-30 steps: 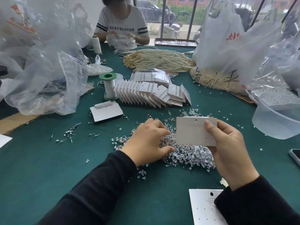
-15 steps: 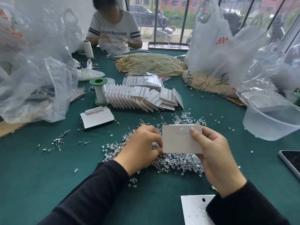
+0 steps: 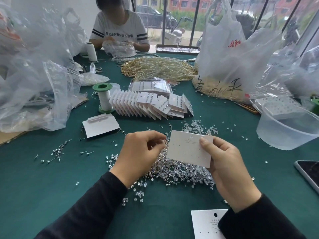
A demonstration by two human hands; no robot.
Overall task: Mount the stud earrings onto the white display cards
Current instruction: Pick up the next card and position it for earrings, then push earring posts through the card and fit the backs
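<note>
My right hand holds a white display card by its right edge, thumb on the front, above a heap of stud earrings on the green table. The card shows rows of small holes and no studs. My left hand hovers just left of the card with fingers curled and fingertips pinched together; a thin stud seems to sit between them but is too small to be sure. Another blank card lies near my right sleeve. A fanned row of filled cards lies beyond the heap.
A clear plastic tub stands at the right, a phone near the right edge. A green-capped spool, a white card stack, loose studs, plastic bags and pearl strands lie around. A person works across the table.
My left hand has lifted off the earring heap with its fingertips pinched and moved up beside the card's left edge. My right hand has kept hold of the card.
</note>
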